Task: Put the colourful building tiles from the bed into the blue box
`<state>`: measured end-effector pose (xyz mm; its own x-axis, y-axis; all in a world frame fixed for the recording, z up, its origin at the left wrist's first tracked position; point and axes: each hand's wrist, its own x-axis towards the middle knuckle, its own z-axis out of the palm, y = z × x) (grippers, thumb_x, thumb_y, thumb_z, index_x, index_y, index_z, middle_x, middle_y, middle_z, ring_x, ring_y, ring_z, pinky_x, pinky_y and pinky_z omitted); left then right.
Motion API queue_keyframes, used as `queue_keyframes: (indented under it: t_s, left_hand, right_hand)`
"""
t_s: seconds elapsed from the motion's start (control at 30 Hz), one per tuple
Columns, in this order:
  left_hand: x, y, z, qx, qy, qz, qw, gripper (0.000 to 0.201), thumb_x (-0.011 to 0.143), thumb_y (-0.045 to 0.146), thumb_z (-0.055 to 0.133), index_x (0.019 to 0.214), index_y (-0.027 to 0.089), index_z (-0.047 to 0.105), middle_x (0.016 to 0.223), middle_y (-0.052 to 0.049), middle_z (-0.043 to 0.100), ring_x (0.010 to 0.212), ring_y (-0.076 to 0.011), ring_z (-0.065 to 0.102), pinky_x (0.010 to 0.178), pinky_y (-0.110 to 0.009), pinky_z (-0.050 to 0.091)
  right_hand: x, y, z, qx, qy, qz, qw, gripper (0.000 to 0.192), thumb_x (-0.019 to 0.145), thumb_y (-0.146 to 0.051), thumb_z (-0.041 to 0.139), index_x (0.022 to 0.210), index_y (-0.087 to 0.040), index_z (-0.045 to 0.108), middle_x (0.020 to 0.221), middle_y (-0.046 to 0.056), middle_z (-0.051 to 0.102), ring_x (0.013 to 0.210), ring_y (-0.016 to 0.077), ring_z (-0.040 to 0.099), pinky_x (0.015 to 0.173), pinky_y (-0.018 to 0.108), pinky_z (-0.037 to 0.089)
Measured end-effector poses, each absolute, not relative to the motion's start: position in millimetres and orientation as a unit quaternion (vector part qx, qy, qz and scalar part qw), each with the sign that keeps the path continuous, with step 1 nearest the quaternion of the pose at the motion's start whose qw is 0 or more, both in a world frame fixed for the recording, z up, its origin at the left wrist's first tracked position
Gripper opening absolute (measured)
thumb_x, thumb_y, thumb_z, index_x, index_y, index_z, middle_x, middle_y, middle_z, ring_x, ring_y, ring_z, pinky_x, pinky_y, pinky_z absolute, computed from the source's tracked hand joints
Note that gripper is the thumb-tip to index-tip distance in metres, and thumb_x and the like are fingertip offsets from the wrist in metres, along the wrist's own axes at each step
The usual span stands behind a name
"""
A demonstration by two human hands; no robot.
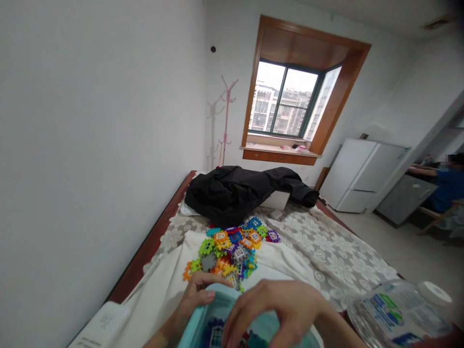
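My left hand [197, 299] grips the far left rim of a light blue plastic tub [192, 326], thumb over the edge. My right hand [270, 309] reaches down into the tub, fingers bent and thumb apart, with no piece visible between them. Its fingertips are close to a dark blue window-patterned building tile [215, 333] inside; the frame's bottom edge cuts off the lower part of the tub. Just beyond the tub lies a pile of colourful interlocking building tiles [226, 249], in orange, green, grey, blue and purple, on a white cloth [170, 270].
Black fabric [235, 191] is heaped behind the tiles, partly over a white box [276, 199]. A large clear plastic bottle [395, 309] stands at the right, and a white box [103, 326] lies lower left. Far right, a person in blue [447, 186] sits beyond the fridge [362, 169].
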<state>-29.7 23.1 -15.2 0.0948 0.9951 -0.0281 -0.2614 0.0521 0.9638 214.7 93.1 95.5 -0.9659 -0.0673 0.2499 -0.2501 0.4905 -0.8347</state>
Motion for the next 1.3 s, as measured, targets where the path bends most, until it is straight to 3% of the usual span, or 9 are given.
queue_keyframes:
  t_s: [0.07, 0.13, 0.23, 0.3, 0.4, 0.53, 0.83, 1.03, 1.3]
  left_hand:
    - [-31, 24, -14, 0.446, 0.417, 0.525, 0.594, 0.040, 0.074, 0.046, 0.078, 0.103, 0.018, 0.084, 0.099, -0.009, 0.080, 0.094, -0.0320, 0.069, 0.080, -0.036, 0.055]
    - [-31, 24, -12, 0.453, 0.410, 0.517, 0.600, 0.043, 0.074, 0.046, 0.077, 0.105, 0.018, 0.083, 0.100, -0.010, 0.080, 0.093, -0.0322, 0.070, 0.079, -0.037, 0.055]
    - [-32, 24, -9, 0.466, 0.401, 0.509, 0.603, 0.043, 0.075, 0.044, 0.077, 0.107, 0.016, 0.083, 0.105, -0.012, 0.080, 0.097, -0.0334, 0.070, 0.082, -0.038, 0.055]
    - [-32, 24, -7, 0.465, 0.397, 0.505, 0.610, 0.043, 0.075, 0.044, 0.077, 0.108, 0.016, 0.082, 0.105, -0.011, 0.080, 0.097, -0.0333, 0.070, 0.083, -0.038, 0.055]
    - [-31, 22, -7, 0.452, 0.399, 0.506, 0.617, 0.043, 0.075, 0.046, 0.078, 0.107, 0.017, 0.082, 0.103, -0.010, 0.080, 0.095, -0.0316, 0.069, 0.082, -0.037, 0.055]
    - [-31, 20, -6, 0.447, 0.412, 0.517, 0.602, 0.040, 0.075, 0.046, 0.078, 0.104, 0.018, 0.082, 0.102, -0.008, 0.078, 0.096, -0.0305, 0.067, 0.082, -0.036, 0.054]
    - [-30, 19, -6, 0.436, 0.405, 0.521, 0.613, 0.039, 0.075, 0.045, 0.077, 0.104, 0.018, 0.080, 0.101, -0.008, 0.076, 0.090, -0.0282, 0.065, 0.077, -0.035, 0.052]
    - [-27, 20, -8, 0.433, 0.400, 0.521, 0.617, 0.040, 0.075, 0.047, 0.077, 0.103, 0.018, 0.080, 0.098, -0.008, 0.077, 0.091, -0.0284, 0.065, 0.078, -0.035, 0.052]
    - [-32, 22, -13, 0.446, 0.408, 0.508, 0.614, 0.042, 0.076, 0.047, 0.077, 0.106, 0.017, 0.080, 0.098, -0.008, 0.077, 0.091, -0.0279, 0.065, 0.078, -0.034, 0.052]
  right_hand:
    - [221, 113, 94, -0.024, -0.845, 0.490, 0.214, 0.047, 0.099, -0.059, 0.060, 0.121, -0.019, 0.072, 0.118, 0.012, 0.077, 0.112, 0.0232, 0.072, 0.103, 0.034, 0.053]
    - [222, 133, 80, -0.164, -0.844, 0.403, 0.313, 0.049, 0.098, -0.058, 0.064, 0.132, -0.023, 0.068, 0.129, 0.012, 0.072, 0.124, 0.0270, 0.065, 0.111, 0.043, 0.048]
    - [215, 157, 41, -0.271, -0.887, 0.244, 0.282, 0.089, 0.079, -0.061, 0.083, 0.156, -0.030, 0.048, 0.164, 0.015, 0.042, 0.152, 0.0407, 0.035, 0.123, 0.063, 0.027]
    - [208, 167, 13, -0.294, -0.908, 0.182, 0.237, 0.100, 0.073, -0.059, 0.088, 0.159, -0.035, 0.044, 0.168, 0.013, 0.035, 0.154, 0.0452, 0.029, 0.123, 0.069, 0.022]
    - [203, 176, -19, -0.285, -0.915, 0.163, 0.236, 0.083, 0.083, -0.049, 0.082, 0.156, -0.033, 0.047, 0.164, 0.013, 0.043, 0.148, 0.0396, 0.042, 0.122, 0.062, 0.032]
    - [205, 182, -39, -0.283, -0.887, 0.165, 0.324, 0.052, 0.095, -0.030, 0.065, 0.146, -0.026, 0.058, 0.151, 0.013, 0.058, 0.137, 0.0304, 0.057, 0.114, 0.049, 0.047]
    - [213, 186, -54, -0.308, -0.826, 0.188, 0.432, 0.030, 0.098, -0.031, 0.060, 0.127, -0.024, 0.066, 0.122, 0.012, 0.075, 0.112, 0.0296, 0.071, 0.097, 0.044, 0.057]
    - [215, 194, -55, -0.440, -0.635, 0.300, 0.560, 0.029, 0.095, -0.049, 0.061, 0.098, -0.021, 0.067, 0.085, 0.005, 0.073, 0.078, 0.0245, 0.066, 0.074, 0.035, 0.055]
    - [224, 207, -44, -0.486, -0.499, 0.353, 0.624, 0.048, 0.088, -0.067, 0.062, 0.086, -0.019, 0.062, 0.070, 0.001, 0.065, 0.063, 0.0181, 0.057, 0.057, 0.028, 0.048]
